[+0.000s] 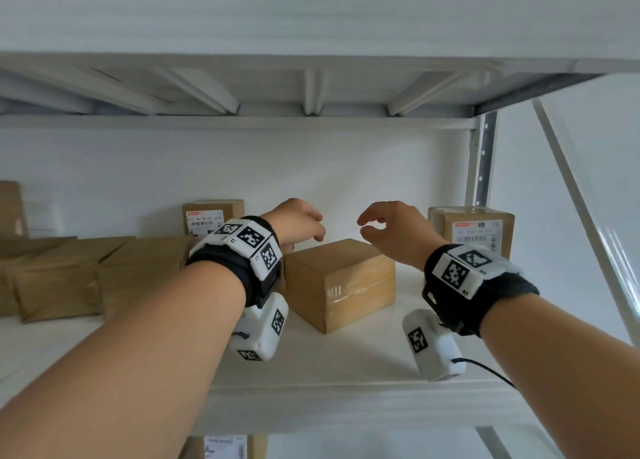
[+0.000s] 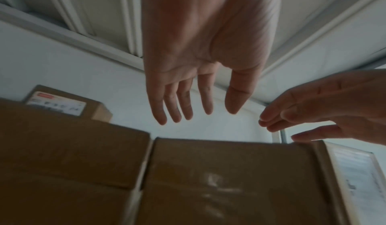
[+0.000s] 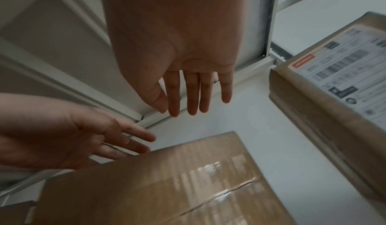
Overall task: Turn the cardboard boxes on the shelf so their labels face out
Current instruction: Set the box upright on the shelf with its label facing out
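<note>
A plain brown cardboard box [image 1: 341, 282] stands skewed in the middle of the white shelf [image 1: 346, 365], a taped face toward me and no label showing. My left hand [image 1: 301, 224] hovers above its back left corner, fingers straight and relaxed [image 2: 189, 103]. My right hand [image 1: 388, 224] hovers above its back right corner, fingers also loose [image 3: 193, 96]. Neither hand holds the box [image 2: 229, 179] [image 3: 177, 187]. A labelled box [image 1: 476, 231] stands at the right with its label facing out, and another labelled box [image 1: 211, 217] stands behind at the left.
Several brown boxes [image 1: 104, 275] without visible labels fill the left of the shelf. The upper shelf's underside [image 1: 311, 91] hangs close overhead. A metal upright [image 1: 485, 157] bounds the right end. Another labelled box [image 1: 225, 446] sits on the shelf below.
</note>
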`<move>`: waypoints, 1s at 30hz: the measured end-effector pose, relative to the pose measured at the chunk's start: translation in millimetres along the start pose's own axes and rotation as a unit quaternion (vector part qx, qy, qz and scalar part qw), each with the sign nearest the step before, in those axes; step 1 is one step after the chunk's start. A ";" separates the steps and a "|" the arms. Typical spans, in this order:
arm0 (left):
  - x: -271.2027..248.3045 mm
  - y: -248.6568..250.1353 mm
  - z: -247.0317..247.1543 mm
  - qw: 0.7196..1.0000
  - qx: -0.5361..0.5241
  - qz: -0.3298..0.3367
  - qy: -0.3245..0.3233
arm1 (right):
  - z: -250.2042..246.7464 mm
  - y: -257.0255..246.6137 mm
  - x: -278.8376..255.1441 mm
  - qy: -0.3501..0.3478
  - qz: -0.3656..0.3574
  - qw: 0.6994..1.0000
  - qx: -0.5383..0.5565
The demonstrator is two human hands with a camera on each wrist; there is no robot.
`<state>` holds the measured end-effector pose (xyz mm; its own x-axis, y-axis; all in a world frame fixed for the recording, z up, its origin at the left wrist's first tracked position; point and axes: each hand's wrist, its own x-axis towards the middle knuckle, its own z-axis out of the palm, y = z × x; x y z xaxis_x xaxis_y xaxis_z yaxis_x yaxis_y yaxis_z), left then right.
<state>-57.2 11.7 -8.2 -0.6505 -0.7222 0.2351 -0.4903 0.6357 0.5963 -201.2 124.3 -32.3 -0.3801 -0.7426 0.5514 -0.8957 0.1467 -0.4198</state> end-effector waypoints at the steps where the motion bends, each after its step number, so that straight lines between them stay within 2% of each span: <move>1: -2.4 -8.0 -1.3 1.000 0.001 -0.005 0.001 | 4.8 -4.3 -1.2 -0.012 0.005 1.000 0.001; 4: -9.1 -28.1 0.4 1.000 0.004 -0.016 0.003 | 14.2 -17.5 -8.6 -0.080 0.032 0.996 -0.002; 7: -12.2 -36.9 5.6 1.000 0.013 -0.013 0.000 | 19.1 -31.2 -18.7 -0.166 0.030 0.984 -0.054; 9: -12.6 -36.9 8.0 1.000 0.027 -0.011 -0.012 | 22.2 -37.0 -24.8 -0.189 0.025 0.979 -0.077; 14: -17.4 -32.2 10.3 0.997 0.056 0.007 -0.059 | 16.5 -37.8 -36.8 -0.211 0.044 0.972 -0.090; 18: -29.1 -27.6 6.0 0.992 0.092 0.029 -0.076 | 10.5 -27.0 -46.5 -0.197 0.075 0.977 -0.037; 20: -36.0 -25.5 3.4 0.989 0.107 0.034 -0.094 | 10.3 -23.0 -51.2 -0.193 0.089 0.976 -0.044; 23: -41.7 -24.4 6.0 0.986 0.076 0.010 -0.145 | 15.2 -19.6 -58.0 -0.198 0.106 0.974 -0.035; 26: -43.7 -24.7 14.6 0.976 0.019 -0.038 -0.211 | 23.5 -16.0 -63.7 -0.207 0.154 0.964 0.059; 28: -41.9 -25.1 17.2 0.975 0.014 -0.053 -0.217 | 26.3 -13.2 -63.1 -0.188 0.174 0.962 0.094; 30: -39.9 -24.1 14.7 0.979 -0.002 -0.047 -0.196 | 25.9 -12.7 -61.0 -0.164 0.192 0.959 0.131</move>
<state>-27.9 29.3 -43.2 -0.7761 -0.6165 -0.1329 -0.5566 0.5704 0.6040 -160.7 150.8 -79.3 -0.5391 -0.8383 0.0818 -0.5995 0.3137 -0.7363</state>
